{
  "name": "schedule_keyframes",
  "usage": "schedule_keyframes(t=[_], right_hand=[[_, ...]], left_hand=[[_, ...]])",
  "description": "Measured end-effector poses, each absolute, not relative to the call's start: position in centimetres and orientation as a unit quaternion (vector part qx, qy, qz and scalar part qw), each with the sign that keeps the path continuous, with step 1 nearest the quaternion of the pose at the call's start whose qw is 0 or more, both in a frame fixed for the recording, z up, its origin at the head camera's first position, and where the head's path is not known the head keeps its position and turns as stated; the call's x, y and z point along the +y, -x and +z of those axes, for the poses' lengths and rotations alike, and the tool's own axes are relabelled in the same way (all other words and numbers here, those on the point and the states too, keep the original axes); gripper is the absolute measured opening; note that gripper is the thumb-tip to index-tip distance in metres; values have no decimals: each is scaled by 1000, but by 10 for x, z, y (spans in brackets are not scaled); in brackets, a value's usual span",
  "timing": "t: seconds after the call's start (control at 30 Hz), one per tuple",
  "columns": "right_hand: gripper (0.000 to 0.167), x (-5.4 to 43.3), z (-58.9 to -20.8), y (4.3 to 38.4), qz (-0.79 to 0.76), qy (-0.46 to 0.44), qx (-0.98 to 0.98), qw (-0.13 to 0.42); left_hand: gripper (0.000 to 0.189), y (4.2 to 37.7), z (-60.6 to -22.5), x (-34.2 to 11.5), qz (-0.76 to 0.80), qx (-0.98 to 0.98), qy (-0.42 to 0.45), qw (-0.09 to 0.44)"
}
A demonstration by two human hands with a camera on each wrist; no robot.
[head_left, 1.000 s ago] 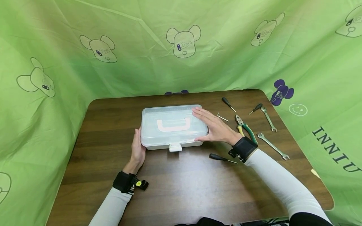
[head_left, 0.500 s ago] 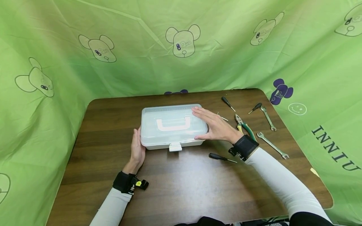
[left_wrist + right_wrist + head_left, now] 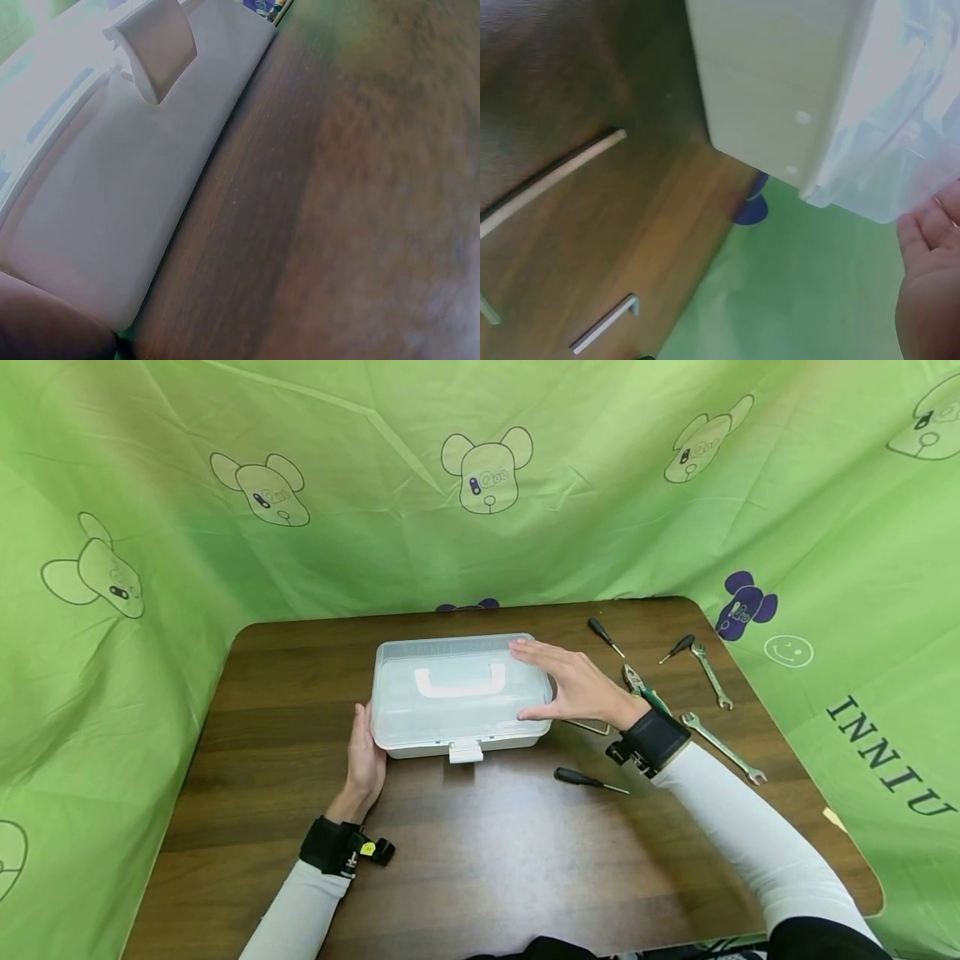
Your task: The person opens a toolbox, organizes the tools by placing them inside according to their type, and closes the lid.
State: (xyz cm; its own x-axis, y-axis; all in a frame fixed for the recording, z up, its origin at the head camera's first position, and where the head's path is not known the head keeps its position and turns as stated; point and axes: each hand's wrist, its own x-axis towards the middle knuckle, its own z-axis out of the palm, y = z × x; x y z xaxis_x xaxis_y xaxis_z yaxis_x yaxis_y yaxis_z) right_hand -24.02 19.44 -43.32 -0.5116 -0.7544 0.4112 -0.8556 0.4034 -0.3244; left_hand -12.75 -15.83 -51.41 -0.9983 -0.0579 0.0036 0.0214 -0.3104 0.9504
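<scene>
Head cam first: the toolbox (image 3: 408, 750) sits mid-table on the brown tabletop (image 3: 457, 860), latch (image 3: 466, 752) toward the wearer. Left hand (image 3: 365, 762) is against its left end, pretty flat, no curl that I can make out. Right hand (image 3: 576, 687) is spread wide over the right end of the lid (image 3: 468, 712), fingers mostly straight, fingertips toward the back corner and thumb near the front.

What's new compared with half a second ago: right hand is a bit higher, and so is the white handle (image 3: 459, 691) on the lid. Latch and left hand look parked in the same spot. A thin metal key (image 3: 591, 727) now shows below the right hand. My read is that the lid is starting to tilt up while the body stays braced, so the work's only just under way, though I can't see a clear gap.

Left wrist cam: just the pale front wall, the latch, and a bit of hand touching the near corner. I can't tell finger shape from here.

Right wrist cam: fingers touch the lid's clear corner, not wrapped round it as far as I can see. There's a bent hex key (image 3: 604, 325) on the table too, well apart from the box.
</scene>
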Motion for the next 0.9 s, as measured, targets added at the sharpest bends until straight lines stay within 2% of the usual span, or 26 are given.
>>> schedule_keyframes(t=[0.33, 0.57, 0.9], right_hand=[[93, 191, -417, 252, 261, -454, -850, 57], [85, 190, -403, 259, 278, -433, -857, 0], [79, 190, -390, 273, 281, -408, -867, -45]], left_hand=[[62, 128, -514, -157, -813, -580, -54, 6], [63, 127, -515, -156, -816, -573, -81, 11], [66, 128, -514, -155, -809, -582, -76, 20]])
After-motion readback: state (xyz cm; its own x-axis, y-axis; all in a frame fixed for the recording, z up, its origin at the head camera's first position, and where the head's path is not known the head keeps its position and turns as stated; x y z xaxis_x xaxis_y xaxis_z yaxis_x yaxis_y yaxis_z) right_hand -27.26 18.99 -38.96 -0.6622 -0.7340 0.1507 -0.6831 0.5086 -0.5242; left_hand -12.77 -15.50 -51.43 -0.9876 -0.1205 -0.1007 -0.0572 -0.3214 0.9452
